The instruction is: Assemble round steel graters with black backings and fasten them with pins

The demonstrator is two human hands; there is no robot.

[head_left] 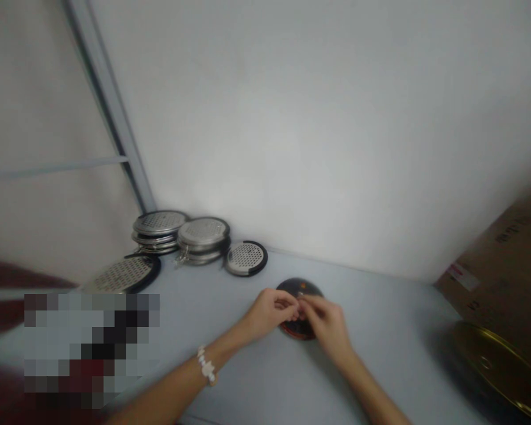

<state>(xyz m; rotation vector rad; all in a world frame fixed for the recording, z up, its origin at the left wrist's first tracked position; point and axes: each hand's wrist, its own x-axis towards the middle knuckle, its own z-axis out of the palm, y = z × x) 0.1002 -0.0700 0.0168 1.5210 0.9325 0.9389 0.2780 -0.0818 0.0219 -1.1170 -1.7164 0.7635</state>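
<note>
Beaded bracelet [206, 365] marks the left hand [269, 313]; it and the right hand [325, 324] pinch fingertips together over a dark disc [300, 289] lying flat on the table [380, 330]. Item pinched: too small to tell. Bracing both wrists on the table should steady such fine work.

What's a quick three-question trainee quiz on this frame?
1. True or false: the left hand and right hand meet over the dark round disc.
2. Which wrist wears the white bead bracelet? A left, B right, C neither.
3. Fill in: the perforated metal discs are stacked to the ___ of the hands.
Key: 1 true; 2 A; 3 left.
</note>
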